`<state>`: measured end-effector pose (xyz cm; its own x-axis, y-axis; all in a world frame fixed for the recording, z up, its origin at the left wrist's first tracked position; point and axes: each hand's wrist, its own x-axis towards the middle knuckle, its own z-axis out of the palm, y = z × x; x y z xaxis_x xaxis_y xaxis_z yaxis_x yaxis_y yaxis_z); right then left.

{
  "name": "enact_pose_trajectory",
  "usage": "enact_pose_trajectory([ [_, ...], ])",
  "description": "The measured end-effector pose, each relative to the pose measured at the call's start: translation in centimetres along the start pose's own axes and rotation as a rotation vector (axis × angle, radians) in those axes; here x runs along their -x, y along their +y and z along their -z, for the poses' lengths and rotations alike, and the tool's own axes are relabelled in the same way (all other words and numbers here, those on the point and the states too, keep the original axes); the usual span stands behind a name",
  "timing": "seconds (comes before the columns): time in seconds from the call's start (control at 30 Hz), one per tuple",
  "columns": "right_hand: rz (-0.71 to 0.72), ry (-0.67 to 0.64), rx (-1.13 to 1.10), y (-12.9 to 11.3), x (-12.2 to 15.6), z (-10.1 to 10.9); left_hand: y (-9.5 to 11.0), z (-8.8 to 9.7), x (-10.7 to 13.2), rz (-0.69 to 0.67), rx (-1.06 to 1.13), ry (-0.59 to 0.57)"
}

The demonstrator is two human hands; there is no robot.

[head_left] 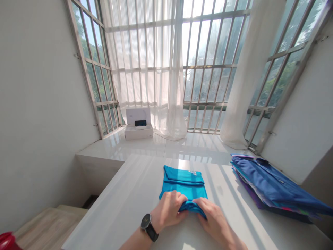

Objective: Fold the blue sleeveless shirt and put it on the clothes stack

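A bright blue garment (185, 187), folded into a rough square, lies on the white table in front of me. Its far part is folded over in a flap with small white lettering. My left hand (170, 208), with a black watch (147, 224) on the wrist, grips the near edge. My right hand (212, 213) grips the same edge a little to the right. Between the two hands the near edge is bunched up and raised off the table. Both thumbs are under the cloth and partly hidden.
A stack of folded clothes (270, 184), dark blue on top, lies at the table's right side. On the window sill stands an open white box (139, 132) with a phone (141, 123) in it. A red object (9, 240) shows at the lower left beside the table (109, 205).
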<state>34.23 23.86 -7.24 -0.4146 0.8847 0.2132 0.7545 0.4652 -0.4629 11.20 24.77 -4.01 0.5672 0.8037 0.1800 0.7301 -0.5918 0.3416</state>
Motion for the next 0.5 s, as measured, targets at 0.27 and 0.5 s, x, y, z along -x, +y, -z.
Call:
enact_pose_trajectory([
  [0.27, 0.011, 0.092, -0.105, 1.2, 0.1, 0.2, -0.6, 0.0, 0.8, 0.016, -0.054, -0.026],
  [0.5, -0.002, 0.297, -0.171, 2.7, 0.2, 1.1, -3.6, 1.6, 0.3, 0.164, 0.337, 0.099],
])
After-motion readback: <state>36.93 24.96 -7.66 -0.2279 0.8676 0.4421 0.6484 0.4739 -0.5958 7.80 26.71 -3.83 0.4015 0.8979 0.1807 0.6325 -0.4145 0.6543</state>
